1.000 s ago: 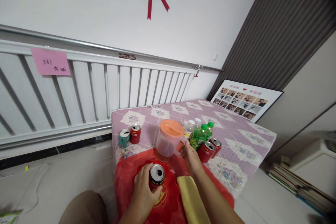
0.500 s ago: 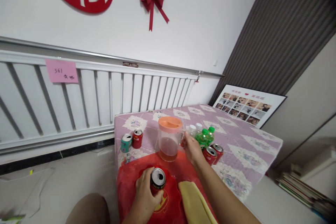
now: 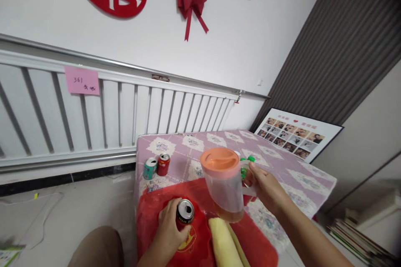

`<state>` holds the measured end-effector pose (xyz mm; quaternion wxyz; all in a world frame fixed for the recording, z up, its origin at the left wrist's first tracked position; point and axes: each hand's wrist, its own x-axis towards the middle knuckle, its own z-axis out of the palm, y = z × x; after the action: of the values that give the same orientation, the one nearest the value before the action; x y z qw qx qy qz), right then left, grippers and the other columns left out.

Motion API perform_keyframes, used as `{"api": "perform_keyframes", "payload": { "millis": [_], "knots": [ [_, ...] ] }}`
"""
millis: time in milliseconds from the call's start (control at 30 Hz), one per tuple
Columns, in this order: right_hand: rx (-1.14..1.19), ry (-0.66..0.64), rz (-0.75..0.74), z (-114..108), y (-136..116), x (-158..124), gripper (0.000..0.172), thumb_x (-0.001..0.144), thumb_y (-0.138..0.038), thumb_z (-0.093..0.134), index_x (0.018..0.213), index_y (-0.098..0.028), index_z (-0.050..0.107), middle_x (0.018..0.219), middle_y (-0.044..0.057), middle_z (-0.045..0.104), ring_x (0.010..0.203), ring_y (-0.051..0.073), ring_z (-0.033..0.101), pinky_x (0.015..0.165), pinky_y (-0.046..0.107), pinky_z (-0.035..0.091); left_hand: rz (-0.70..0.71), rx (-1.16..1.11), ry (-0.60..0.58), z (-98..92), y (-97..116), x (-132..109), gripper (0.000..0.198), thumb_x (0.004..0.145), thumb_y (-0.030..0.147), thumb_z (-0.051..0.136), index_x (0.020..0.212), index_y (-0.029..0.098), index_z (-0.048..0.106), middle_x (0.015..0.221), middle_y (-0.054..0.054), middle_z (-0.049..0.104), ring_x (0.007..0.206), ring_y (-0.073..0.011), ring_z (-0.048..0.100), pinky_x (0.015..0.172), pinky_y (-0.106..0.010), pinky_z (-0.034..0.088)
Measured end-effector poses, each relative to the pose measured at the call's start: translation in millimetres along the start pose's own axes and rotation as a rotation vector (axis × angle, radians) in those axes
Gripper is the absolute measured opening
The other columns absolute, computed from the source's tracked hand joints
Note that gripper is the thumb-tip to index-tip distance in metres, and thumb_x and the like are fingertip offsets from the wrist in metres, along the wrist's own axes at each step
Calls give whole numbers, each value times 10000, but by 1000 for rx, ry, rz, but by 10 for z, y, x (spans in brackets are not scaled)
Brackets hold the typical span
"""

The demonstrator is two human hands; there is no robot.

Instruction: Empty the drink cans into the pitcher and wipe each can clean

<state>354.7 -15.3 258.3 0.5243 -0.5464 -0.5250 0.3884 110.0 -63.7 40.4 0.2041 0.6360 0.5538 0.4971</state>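
1. Left hand (image 3: pixel 170 229): my fingers circle the can (image 3: pixel 185 211) over the red tray (image 3: pixel 200 247); I should keep it steady.
2. Right hand (image 3: pixel 267 187): my fingers grip the tilted jug (image 3: pixel 224 194) handle, right of the tray; smooth wrist.

Showed soft, fairly even indoor light, brightest on the white wall (image 3: pixel 232 46) and dimmer across the grey ribbed panel (image 3: pixel 332 50). Cast faint, soft-edged shadows beside the red bow (image 3: pixel 192 4). Glinted on the silvery can top (image 3: pixel 184 207). Sank to near black in the upper right corner. Stretched and slanted toward the edges, wide-lens fashion. Blurred the books (image 3: pixel 357 240) at lower right, yet kept the pink note (image 3: pixel 82 80) legible.
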Motion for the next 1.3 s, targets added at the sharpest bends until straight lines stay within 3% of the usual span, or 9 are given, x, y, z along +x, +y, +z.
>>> {"api": "perform_keyframes", "payload": {
  "millis": [300, 533, 767, 1000, 1300],
  "knots": [
    [-118, -16, 48, -198, -33, -260, 627, 654, -800, 568, 459, -244, 354, 487, -63, 270, 488, 115, 242, 491, 291, 261, -23, -6, -40, -62, 56, 17, 636, 602, 148, 656, 1224, 172, 522, 1252, -120, 615, 1182, -309, 556, 1034, -497, 403],
    [-312, -48, 56, -226, -8, -356, 613, 727, -774, 524, 548, -187, 526, 510, -45, 370, 502, 106, 311, 496, 263, 257, -42, -8, -59, -117, 133, 30, 648, 596, 125, 675, 1221, 189, 517, 1252, -108, 613, 1181, -303, 556, 1031, -490, 400],
    [-438, -95, 10, -130, -54, -404, 571, 760, -726, 524, 559, -193, 560, 482, -13, 471, 468, 121, 388, 462, 260, 320, -46, -11, -78, -101, 115, 42, 669, 593, 122, 690, 1226, 202, 489, 1257, -110, 602, 1192, -307, 548, 1025, -505, 394],
    [-506, -189, -13, 24, -170, -417, 560, 748, -714, 532, 592, -183, 617, 540, 11, 553, 541, 147, 472, 532, 270, 385, -45, -9, -73, -112, 132, 41, 668, 589, 117, 704, 1220, 184, 496, 1248, -114, 603, 1177, -312, 555, 1021, -519, 396],
    [-617, -199, -76, 107, -152, -370, 534, 750, -691, 530, 597, -188, 625, 497, -19, 504, 519, 142, 460, 519, 266, 377, -58, -15, -86, -138, 155, 47, 671, 587, 126, 715, 1218, 207, 499, 1239, -103, 603, 1154, -310, 561, 1008, -509, 403]
  ]
}}
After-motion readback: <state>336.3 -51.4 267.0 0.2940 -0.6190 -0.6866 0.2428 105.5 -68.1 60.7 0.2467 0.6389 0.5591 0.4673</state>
